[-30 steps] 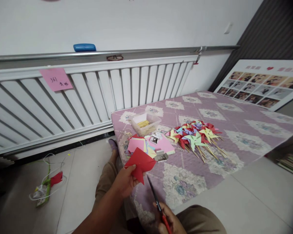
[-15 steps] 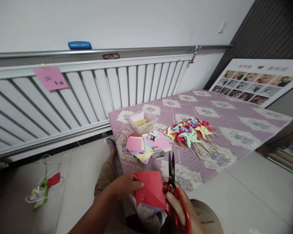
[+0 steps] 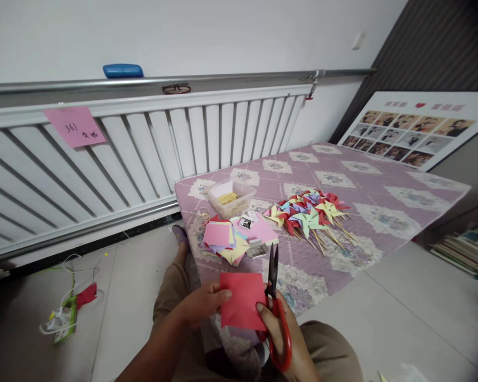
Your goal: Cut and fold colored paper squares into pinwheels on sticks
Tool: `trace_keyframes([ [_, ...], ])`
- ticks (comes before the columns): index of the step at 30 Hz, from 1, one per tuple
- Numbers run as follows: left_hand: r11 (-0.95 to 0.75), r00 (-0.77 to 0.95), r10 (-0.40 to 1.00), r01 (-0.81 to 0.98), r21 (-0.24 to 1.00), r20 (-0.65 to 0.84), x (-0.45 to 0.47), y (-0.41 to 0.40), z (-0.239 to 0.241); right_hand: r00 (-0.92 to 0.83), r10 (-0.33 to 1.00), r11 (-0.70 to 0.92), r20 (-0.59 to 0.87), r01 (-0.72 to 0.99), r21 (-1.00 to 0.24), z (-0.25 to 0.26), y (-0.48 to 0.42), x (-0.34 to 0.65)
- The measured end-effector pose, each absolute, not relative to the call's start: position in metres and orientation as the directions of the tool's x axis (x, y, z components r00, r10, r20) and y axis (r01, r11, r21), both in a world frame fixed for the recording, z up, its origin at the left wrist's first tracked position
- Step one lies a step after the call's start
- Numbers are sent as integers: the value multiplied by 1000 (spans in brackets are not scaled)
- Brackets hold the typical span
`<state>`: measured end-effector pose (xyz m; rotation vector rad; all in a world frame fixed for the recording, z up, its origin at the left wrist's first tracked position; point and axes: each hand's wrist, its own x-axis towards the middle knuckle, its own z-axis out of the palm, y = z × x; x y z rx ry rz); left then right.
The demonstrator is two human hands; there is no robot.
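A square sheet of red paper [image 3: 242, 301] lies flat between my hands, low over the near corner of the table. My left hand [image 3: 207, 301] pinches its left edge with the thumb on top. Red-handled scissors [image 3: 278, 318] rest in my right hand [image 3: 284, 331], their dark blades pointing away from me and nearly closed. The right thumb also presses on the paper's right edge. Beyond the sheet lies a stack of coloured paper squares [image 3: 220, 236], beside a small grey box [image 3: 257, 248].
Finished paper pinwheels [image 3: 310, 217] on sticks lie in a pile to the right. A clear plastic box [image 3: 239, 204] of thin sticks stands at the back. The patterned tablecloth [image 3: 366, 212] covers the table. A power strip [image 3: 66, 321] with cables is on the floor at left.
My right hand and the scissors have shifted slightly left. The right thumb now rests on the red paper, whose lower corners have straightened into a neater square.
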<state>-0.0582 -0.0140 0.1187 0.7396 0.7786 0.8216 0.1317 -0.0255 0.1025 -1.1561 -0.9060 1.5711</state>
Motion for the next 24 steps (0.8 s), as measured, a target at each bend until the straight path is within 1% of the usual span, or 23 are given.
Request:
trace_keyframes([
  [3,505,476,834,-461,729,-277,-55,-17,117,-3,964,-258,-267,-272,-927,98,-26,128],
  [5,524,471,835,-525,671,-284,-53,-19,116,40,957,-260,-287,-319,-912,96,-25,125],
  [8,521,435,850,-612,595,-296,-46,-24,109,92,951,-237,-295,-396,-887,95,-25,121],
  [11,470,360,882,-700,537,-303,-31,-30,97,149,937,-230,-315,-413,-881,97,-24,118],
  [14,430,294,900,-728,534,-323,-13,-37,90,194,927,-224,-320,-399,-889,97,-23,116],
  [18,366,194,918,-746,556,-345,5,-38,93,229,944,-155,-237,-327,-932,95,-23,114],
  [21,339,92,903,-754,563,-419,9,-34,97,210,961,-127,-179,-241,-962,88,-24,114],
  [24,355,69,875,-762,541,-479,8,-29,100,199,970,-108,-143,-176,-978,83,-26,114],
])
